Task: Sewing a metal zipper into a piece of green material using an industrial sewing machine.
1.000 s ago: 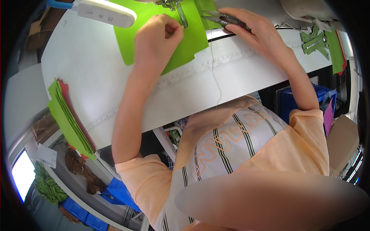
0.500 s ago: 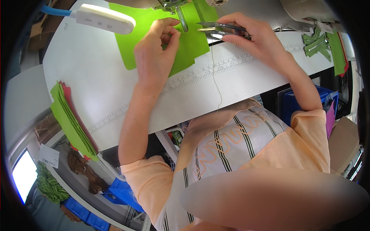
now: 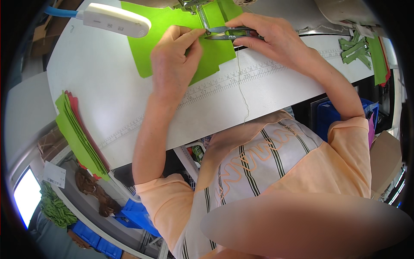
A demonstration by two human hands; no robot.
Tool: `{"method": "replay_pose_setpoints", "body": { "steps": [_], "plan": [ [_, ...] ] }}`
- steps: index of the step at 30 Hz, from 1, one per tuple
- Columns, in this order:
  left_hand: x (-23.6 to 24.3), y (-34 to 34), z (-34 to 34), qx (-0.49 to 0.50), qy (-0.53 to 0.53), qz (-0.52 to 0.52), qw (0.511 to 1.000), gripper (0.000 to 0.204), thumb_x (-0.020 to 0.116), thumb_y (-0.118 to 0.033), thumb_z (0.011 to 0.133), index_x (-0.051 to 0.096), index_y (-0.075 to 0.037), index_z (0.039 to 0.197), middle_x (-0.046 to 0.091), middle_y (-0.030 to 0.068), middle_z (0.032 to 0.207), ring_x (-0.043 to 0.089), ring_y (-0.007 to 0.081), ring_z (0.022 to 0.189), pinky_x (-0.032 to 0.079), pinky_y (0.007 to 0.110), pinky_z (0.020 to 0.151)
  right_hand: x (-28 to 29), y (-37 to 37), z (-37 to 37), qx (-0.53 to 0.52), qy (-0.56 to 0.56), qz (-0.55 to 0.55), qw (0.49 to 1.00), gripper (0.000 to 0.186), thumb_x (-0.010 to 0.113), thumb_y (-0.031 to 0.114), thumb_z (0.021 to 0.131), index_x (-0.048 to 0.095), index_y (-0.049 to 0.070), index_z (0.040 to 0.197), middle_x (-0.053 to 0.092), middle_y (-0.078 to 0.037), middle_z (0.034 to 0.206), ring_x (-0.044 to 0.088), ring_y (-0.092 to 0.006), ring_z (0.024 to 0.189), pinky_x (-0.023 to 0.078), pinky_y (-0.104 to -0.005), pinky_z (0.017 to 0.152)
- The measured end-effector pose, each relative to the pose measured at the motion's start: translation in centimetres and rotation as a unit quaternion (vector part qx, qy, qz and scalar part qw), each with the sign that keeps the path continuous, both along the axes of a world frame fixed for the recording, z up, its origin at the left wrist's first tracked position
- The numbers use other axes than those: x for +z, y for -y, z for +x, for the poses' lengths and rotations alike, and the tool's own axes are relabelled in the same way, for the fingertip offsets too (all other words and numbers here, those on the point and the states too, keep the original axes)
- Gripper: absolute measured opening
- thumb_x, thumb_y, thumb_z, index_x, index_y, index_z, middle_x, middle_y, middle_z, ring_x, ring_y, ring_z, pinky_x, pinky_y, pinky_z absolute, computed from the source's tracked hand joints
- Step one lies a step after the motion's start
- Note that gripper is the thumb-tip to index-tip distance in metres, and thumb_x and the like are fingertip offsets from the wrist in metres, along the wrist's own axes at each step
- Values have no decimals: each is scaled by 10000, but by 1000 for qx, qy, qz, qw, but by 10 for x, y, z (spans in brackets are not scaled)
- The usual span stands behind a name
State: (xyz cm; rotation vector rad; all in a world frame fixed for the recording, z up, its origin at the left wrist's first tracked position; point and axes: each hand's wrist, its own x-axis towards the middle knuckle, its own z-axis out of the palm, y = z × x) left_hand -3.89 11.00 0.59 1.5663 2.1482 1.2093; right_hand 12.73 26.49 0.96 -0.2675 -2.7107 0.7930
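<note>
Bright green fabric (image 3: pixel 146 47) lies flat on the white table, reaching under the sewing machine's presser foot (image 3: pixel 190 6). A zipper (image 3: pixel 203 18) runs from the foot over the fabric toward me. My left hand (image 3: pixel 177 54) is closed, thumb and forefinger pinching at the zipper's near end. In my right hand (image 3: pixel 271 36) are dark thread snips (image 3: pixel 230 33), their blades parted and their tips beside the left fingertips. What lies between the blades is too small to tell. A loose pale thread (image 3: pixel 239 82) hangs across the ruler markings below the snips.
A white lamp (image 3: pixel 114 19) on a blue neck hangs over the table's far left. Green and red fabric pieces (image 3: pixel 79 134) drape over the left edge. More green zippers (image 3: pixel 355 49) lie at the right end. Blue bins (image 3: pixel 140 216) stand below the table.
My right hand has moved left, bringing the snips' tips to my left fingers. My left thumb and forefinger have closed at the zipper's end.
</note>
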Motion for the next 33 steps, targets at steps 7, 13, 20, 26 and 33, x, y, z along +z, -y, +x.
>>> {"method": "replay_pose_setpoints", "body": {
  "steps": [7, 13, 20, 26, 33],
  "plan": [
    [0, 3, -2, -13, -74, -12, 997, 149, 702, -100, 798, 710, -37, 933, 634, 68, 847, 617, 221, 697, 492, 312, 625, -1, -3, 4, 8, 12, 12, 1000, 344, 689, 184, 833, 590, 115, 1155, 653, -77, 854, 630, -231, 713, 497, -314, 622],
    [-7, 1, -2, -10, -173, 54, 983, 73, 699, -92, 792, 675, -52, 849, 606, 49, 808, 595, 239, 704, 485, 335, 620, -4, 0, 4, -7, 8, 12, 1000, 352, 693, 183, 833, 591, 120, 1164, 657, -70, 869, 641, -226, 732, 502, -312, 629],
    [-10, 0, -2, -15, -181, 50, 982, 80, 689, -78, 775, 622, -73, 820, 575, 47, 787, 577, 236, 713, 468, 343, 601, -3, -1, 1, -3, -9, -1, 1000, 272, 658, 230, 846, 589, 145, 1095, 644, -78, 848, 622, -279, 736, 472, -378, 619],
    [-11, -1, 0, -11, -175, 55, 983, 77, 679, -82, 775, 611, -71, 810, 571, 51, 780, 573, 238, 704, 459, 345, 588, -4, -2, -2, 14, -8, 8, 1000, 241, 642, 218, 856, 587, 143, 1078, 634, -76, 821, 615, -289, 734, 461, -395, 620],
    [-8, -2, 3, 5, -119, 22, 993, 75, 667, -70, 779, 601, -58, 810, 575, 61, 771, 581, 243, 700, 457, 342, 589, 0, -7, -3, 20, 36, -5, 999, 234, 640, 239, 861, 588, 140, 1067, 616, -84, 756, 608, -281, 708, 450, -393, 609]
  ]
}}
